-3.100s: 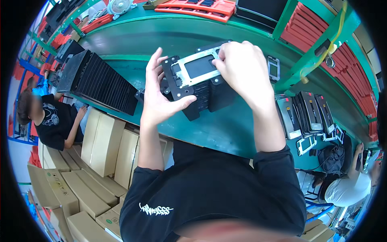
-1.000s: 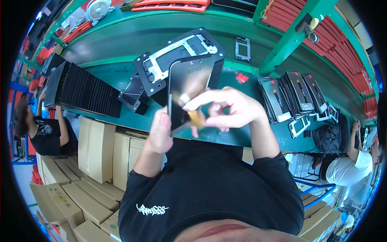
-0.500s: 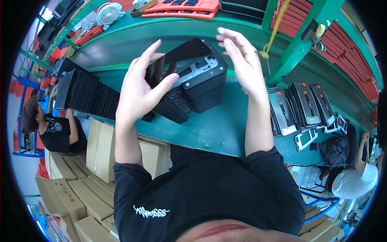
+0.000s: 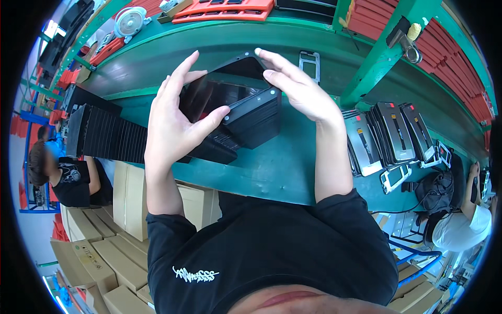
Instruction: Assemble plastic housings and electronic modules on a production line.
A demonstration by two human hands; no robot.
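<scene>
A black rectangular fixture with round metal pins at its corners tops a stack of similar black fixtures on the green bench. A glossy dark panel lies within its top. My left hand is curved round the fixture's left end, its thumb on the near edge and its fingers along the far side. At the right end, my right hand has its thumb and fingertips on the corner. A silver metal frame lies behind my right hand.
A long row of black fixtures stands at left. Right of me are stacked silver-black panels and another silver frame. A green post rises beyond. Cardboard boxes fill the lower left. Co-workers are on both sides.
My right hand has come left onto the fixture's corner. A black top part now covers the silver piece that showed along the near edge. The yellow cord is out of view.
</scene>
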